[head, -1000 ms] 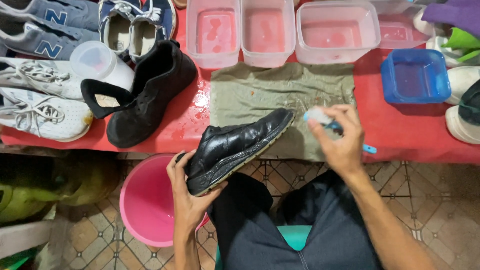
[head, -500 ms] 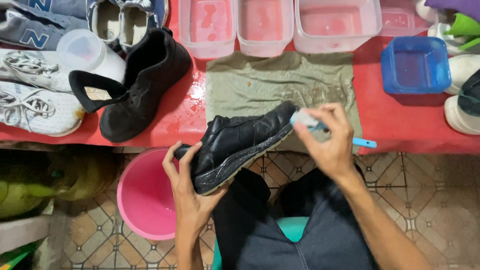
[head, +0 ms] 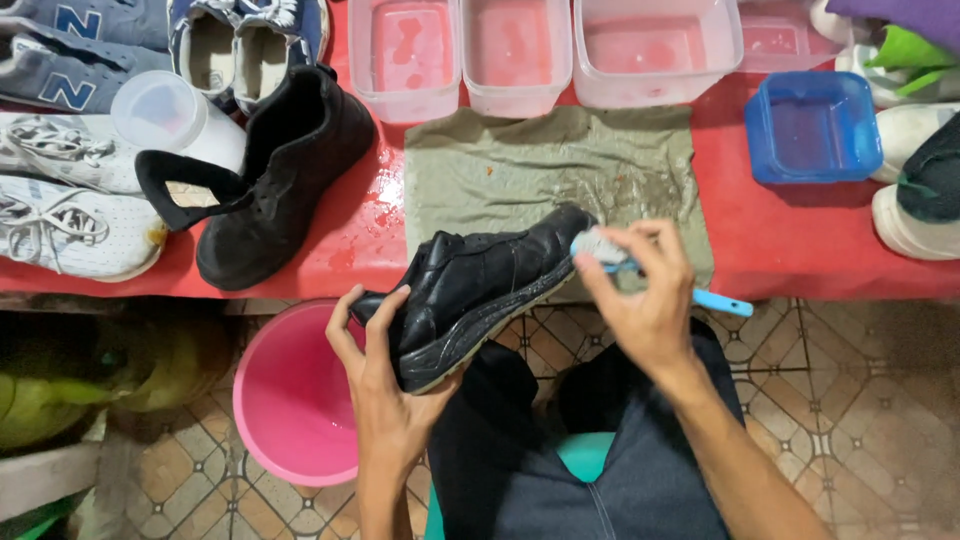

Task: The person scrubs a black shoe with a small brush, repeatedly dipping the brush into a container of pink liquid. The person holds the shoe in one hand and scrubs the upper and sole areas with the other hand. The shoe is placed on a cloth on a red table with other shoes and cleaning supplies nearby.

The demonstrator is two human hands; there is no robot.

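Resting tilted over the bench (head: pixel 800 260) edge, the black shoe (head: pixel 480 290) is clasped at its heel by the left hand (head: pixel 385 385) while the right hand (head: pixel 640 295), gripping the blue brush (head: pixel 640 265), has slid its bristles onto the toe, bringing scrubbing there.

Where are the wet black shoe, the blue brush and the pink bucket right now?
wet black shoe (head: pixel 480 285), head view, on its upper side panel.
blue brush (head: pixel 722 303), head view, on the handle end.
pink bucket (head: pixel 290 400), head view, on its inside wall.
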